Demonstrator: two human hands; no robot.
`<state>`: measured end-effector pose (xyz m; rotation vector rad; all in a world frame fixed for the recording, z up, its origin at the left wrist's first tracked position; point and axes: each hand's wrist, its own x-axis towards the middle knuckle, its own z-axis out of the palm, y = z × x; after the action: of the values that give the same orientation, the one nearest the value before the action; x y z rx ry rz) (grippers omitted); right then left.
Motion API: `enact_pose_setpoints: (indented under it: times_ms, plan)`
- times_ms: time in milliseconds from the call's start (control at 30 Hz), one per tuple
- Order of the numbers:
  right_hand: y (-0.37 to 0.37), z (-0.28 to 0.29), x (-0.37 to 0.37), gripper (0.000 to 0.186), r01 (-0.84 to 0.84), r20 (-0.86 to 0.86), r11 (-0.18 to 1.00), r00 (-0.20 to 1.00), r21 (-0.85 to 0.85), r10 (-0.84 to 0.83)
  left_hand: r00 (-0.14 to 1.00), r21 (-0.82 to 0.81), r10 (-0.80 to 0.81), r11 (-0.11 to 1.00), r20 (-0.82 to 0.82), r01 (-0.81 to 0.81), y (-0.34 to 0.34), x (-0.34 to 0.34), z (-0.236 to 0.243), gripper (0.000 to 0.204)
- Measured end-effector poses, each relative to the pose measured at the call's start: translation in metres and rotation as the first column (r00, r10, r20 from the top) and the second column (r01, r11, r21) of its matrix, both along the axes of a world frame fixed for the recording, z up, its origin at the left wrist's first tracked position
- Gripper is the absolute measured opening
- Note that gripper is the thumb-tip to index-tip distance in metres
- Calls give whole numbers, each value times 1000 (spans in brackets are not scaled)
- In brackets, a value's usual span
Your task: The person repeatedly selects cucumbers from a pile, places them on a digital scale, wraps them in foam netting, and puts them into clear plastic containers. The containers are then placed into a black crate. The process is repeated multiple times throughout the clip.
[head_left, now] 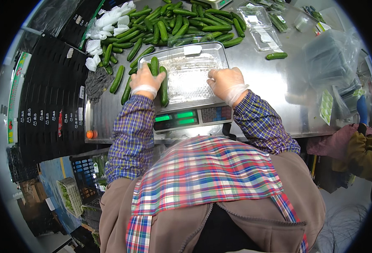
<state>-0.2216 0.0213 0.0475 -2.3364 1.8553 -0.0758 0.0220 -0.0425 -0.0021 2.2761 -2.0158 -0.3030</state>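
Observation:
A digital scale (203, 119) with lit green displays stands in front of me, a metal weighing tray on top. On the tray lies an open clear plastic box (190, 78). My left hand (146, 81), in a thin clear glove, is closed at the tray's left side around a cucumber (154, 66). Against its thumb, along the box's left side, lies another cucumber (164, 87). My right hand (228, 83), also gloved, has curled fingers at the box's right edge and seems to pinch it; the fingertips are partly hidden.
A large pile of cucumbers (179, 25) covers the far metal table (274, 84), with white foam nets (110, 21) at its left. An open clear clamshell (260, 29) and a single cucumber (276, 55) lie right. Bagged plastic boxes (331, 55) stand far right; black crates (47, 97) rise left.

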Motion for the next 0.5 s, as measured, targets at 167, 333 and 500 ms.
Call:
enact_pose_setpoints:
  times_ms: [167,333,500]
  plan:
    - [13,-6,-8,10,-110,-45,993,993,-51,108,996,97,66,993,-54,-61,-31,4,-9,73]
    - [8,-15,-5,13,-116,-72,992,991,-59,112,994,164,-67,983,-82,80,-33,21,-17,67]
    - [0,-20,1,17,-19,90,998,996,-59,24,985,194,-150,967,-91,165,-2,23,-17,76]
